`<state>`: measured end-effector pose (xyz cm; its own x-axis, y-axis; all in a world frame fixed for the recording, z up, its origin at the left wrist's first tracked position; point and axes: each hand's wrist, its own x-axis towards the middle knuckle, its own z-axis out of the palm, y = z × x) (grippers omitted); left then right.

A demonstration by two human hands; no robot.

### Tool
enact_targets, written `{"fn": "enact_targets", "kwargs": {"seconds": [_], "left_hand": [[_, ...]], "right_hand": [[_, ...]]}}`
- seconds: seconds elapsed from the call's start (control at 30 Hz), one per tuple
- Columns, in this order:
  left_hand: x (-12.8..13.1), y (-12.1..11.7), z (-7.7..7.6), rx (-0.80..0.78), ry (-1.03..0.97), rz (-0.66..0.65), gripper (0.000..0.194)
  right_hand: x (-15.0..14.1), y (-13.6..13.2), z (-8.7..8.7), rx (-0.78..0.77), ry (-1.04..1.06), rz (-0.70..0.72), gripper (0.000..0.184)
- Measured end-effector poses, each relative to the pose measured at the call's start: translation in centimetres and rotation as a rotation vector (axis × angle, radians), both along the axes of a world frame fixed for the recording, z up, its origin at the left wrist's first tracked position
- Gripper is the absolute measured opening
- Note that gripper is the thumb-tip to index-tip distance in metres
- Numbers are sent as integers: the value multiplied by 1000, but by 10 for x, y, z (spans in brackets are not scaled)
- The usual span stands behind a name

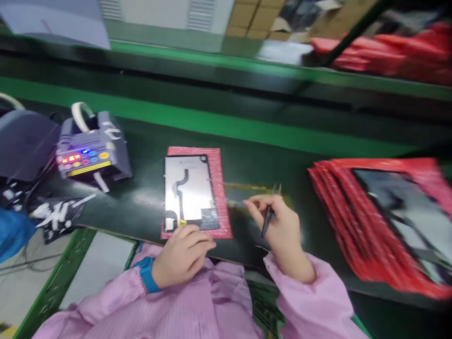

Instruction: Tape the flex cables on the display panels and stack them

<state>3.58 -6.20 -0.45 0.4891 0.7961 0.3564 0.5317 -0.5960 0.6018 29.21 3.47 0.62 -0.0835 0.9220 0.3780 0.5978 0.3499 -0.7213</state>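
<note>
A tablet screen panel (194, 188) lies with its silvery back up, a dark flex cable (181, 197) running down its middle. It rests on a red bubble-wrap sleeve (224, 207). My left hand (185, 254), with a blue band at the wrist, is at the panel's lower edge. Its fingers are loosely bent and apart, with nothing seen in them; whether they touch the panel I cannot tell. To the right of the panel, my right hand (282, 226) is closed around dark-handled tweezers (267, 221), whose two pale tips point away from me above the dark bench.
A tape dispenser (93, 150) with a lit display stands at the left, near white tape scraps (56, 214) on black plastic. Stacked red bubble sleeves (349, 221) with another screen panel (413, 216) on top lie at the right. A green-edged shelf (212, 54) crosses behind, holding cardboard boxes (254, 16).
</note>
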Motion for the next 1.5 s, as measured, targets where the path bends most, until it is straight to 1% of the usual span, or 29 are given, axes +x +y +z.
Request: {"fn": "enact_targets", "kwargs": {"seconds": [0.1,0.2,0.23,0.27,0.3,0.33,0.4,0.5,0.57,0.63,0.73,0.8,0.87,0.97,1.07,1.2,1.3,1.37,1.47,1.5], "left_hand": [[35,8,6,-107,-131,-252,28],[74,20,11,-264,-195,-442,30],[87,24,12,-319,-212,-499,30],[100,28,14,-373,-226,-551,31],[114,31,16,-425,-242,-590,31],[127,34,18,-483,-257,-614,32],[153,40,21,-627,-298,-626,30],[191,49,24,-978,-438,-576,21],[217,57,23,-1166,-531,-527,18],[242,66,22,-1245,-581,-485,17],[275,82,23,-1296,-620,-442,14],[294,93,26,-1335,-639,-428,14],[308,101,31,-1373,-646,-418,16],[318,109,35,-1419,-656,-390,15],[318,110,34,-1457,-674,-358,16],[315,111,28,-1500,-686,-346,19],[317,112,27,-1533,-697,-372,17],[321,114,31,-1555,-718,-391,15],[334,117,40,-1554,-796,-380,9],[338,117,44,-1540,-834,-357,14]], "right_hand": [[79,-47,6,118,-175,-202,38],[154,-92,16,157,-389,-490,42],[176,-105,19,150,-454,-559,42],[194,-115,21,147,-505,-602,43],[210,-123,22,147,-539,-618,44],[223,-128,22,148,-558,-611,44],[239,-130,21,154,-553,-567,44],[245,-123,22,141,-515,-493,40],[245,-117,28,128,-502,-463,39],[245,-111,36,106,-477,-432,40],[250,-103,45,54,-406,-325,39],[255,-99,48,21,-366,-277,37],[257,-95,49,-1,-355,-264,37],[256,-94,52,4,-389,-281,35],[253,-96,56,-1,-391,-287,32],[252,-97,62,-108,-292,-289,39],[251,-95,71,-183,-178,-304,48],[245,-94,81,-194,-112,-296,51],[225,-96,95,-205,-41,-283,48],[217,-98,98,-209,-25,-276,47]]}}
